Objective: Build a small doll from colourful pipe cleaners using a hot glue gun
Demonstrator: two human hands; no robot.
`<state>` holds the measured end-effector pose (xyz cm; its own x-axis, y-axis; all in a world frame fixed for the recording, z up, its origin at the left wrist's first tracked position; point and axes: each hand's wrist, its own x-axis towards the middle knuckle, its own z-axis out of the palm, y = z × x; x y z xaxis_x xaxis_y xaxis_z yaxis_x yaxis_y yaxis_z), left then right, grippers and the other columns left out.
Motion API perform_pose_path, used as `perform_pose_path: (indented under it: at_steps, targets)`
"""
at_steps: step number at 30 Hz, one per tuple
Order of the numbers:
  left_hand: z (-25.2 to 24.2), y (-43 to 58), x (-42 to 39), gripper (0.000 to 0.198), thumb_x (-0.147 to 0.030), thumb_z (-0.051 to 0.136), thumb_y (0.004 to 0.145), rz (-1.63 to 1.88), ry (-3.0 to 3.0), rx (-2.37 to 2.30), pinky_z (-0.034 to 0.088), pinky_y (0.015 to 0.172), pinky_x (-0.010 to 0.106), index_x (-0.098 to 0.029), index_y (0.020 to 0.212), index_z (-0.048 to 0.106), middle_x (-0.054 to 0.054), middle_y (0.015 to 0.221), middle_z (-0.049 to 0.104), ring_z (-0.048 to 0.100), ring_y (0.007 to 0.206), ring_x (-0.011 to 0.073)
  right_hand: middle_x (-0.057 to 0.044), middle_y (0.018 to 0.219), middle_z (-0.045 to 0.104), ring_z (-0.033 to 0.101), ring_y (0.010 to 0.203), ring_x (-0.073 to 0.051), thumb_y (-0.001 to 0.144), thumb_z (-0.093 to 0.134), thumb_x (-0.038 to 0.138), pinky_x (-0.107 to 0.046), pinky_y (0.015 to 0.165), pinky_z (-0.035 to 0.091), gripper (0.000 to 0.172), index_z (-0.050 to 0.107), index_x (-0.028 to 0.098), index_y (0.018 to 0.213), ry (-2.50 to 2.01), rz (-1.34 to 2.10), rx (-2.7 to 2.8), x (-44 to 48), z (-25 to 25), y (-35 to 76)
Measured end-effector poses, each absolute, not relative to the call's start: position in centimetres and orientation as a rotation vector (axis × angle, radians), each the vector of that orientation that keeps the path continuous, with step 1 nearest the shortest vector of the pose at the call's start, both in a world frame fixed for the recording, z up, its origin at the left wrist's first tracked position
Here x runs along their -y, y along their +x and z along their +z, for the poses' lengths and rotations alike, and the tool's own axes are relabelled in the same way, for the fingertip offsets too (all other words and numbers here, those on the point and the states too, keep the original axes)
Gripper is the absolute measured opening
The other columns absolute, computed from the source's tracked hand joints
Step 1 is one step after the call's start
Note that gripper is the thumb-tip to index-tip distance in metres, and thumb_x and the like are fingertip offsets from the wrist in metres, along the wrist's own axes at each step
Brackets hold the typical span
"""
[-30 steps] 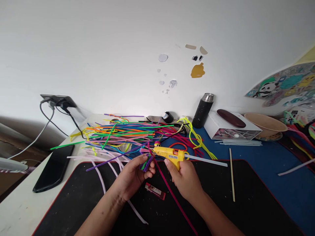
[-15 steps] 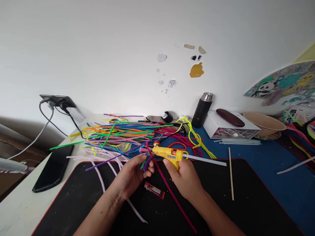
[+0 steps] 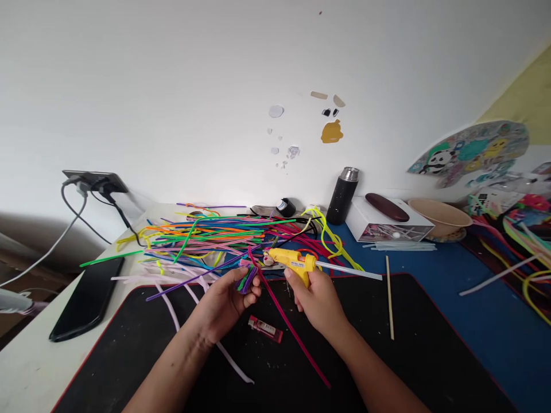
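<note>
Between the thumb and fingers of my left hand (image 3: 228, 301) is a small bundle of bent pipe cleaners (image 3: 246, 278), purple, green and pink. A long magenta pipe cleaner (image 3: 286, 321) runs from this bundle down to the right across the black mat. My right hand (image 3: 321, 298) is closed around the handle of a yellow hot glue gun (image 3: 295, 259), its nozzle pointing left, just right of the bundle. A whitish glue stick (image 3: 350, 269) sticks out of the gun's back. Below the hands a red lighter (image 3: 265, 328) lies on the mat.
Many coloured pipe cleaners (image 3: 215, 232) are heaped behind my hands. A black phone (image 3: 88, 298) lies left, a thin wooden stick (image 3: 390, 298) right. A black flask (image 3: 343, 196), a white box (image 3: 387, 221) and a beige bowl (image 3: 439, 215) stand by the wall.
The glue gun's nozzle has drawn back a little from the pipe cleaner bundle, leaving a small gap. The whole view has shifted slightly.
</note>
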<state>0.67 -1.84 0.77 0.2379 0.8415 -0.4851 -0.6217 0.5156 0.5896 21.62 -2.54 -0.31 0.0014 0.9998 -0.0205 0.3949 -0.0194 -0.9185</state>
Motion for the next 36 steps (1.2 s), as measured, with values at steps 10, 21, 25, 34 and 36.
perform_pose_path:
  at_steps: [10,21,25,34,36]
  targets:
    - [1.2,0.6,1.7,0.029,-0.009,0.05,0.102,1.055,0.305,-0.85,0.06,0.052,0.021,-0.006,0.082,0.072,0.01,0.073,0.07,0.07,0.059,0.0155,0.003,0.059,0.06,0.053,0.043,-0.012,0.078,0.08,0.072,-0.02,0.037,0.029,0.06,0.067,0.017,0.097,-1.136,1.316,0.752,3.3,1.0,23.7]
    - [1.1,0.9,2.2,0.029,-0.009,0.051,0.102,1.012,0.344,-0.773,0.061,0.053,0.021,-0.007,0.084,0.073,0.01,0.074,0.07,0.071,0.06,0.0157,-0.005,0.08,0.075,0.072,0.062,-0.018,0.094,0.071,0.059,-0.022,0.047,0.042,0.047,0.07,0.017,0.114,-1.338,1.555,0.621,7.9,-0.9,27.8]
    - [0.7,1.0,2.1,0.025,-0.008,0.053,0.1,1.009,0.338,-0.77,0.062,0.054,0.021,-0.007,0.084,0.072,0.011,0.075,0.071,0.071,0.06,0.016,-0.005,0.078,0.074,0.071,0.061,-0.017,0.095,0.068,0.063,-0.022,0.048,0.043,0.049,0.073,0.016,0.109,-1.374,1.544,0.686,6.6,-0.9,26.9]
    - [0.5,0.9,2.1,0.014,-0.01,0.063,0.095,1.009,0.355,-0.73,0.061,0.056,0.021,-0.01,0.085,0.072,0.009,0.075,0.071,0.071,0.062,0.0162,0.003,0.061,0.054,0.04,0.041,-0.007,0.091,0.069,0.068,-0.017,0.037,0.023,0.054,0.08,0.016,0.092,-1.565,1.417,0.847,4.4,-0.7,25.7]
    - [0.5,0.9,2.2,0.013,-0.011,0.064,0.095,1.009,0.362,-0.709,0.061,0.057,0.021,-0.01,0.086,0.073,0.009,0.076,0.071,0.07,0.062,0.0158,0.003,0.061,0.054,0.038,0.041,-0.006,0.09,0.071,0.069,-0.016,0.036,0.021,0.053,0.079,0.016,0.088,-1.548,1.425,0.839,4.1,-0.8,25.8]
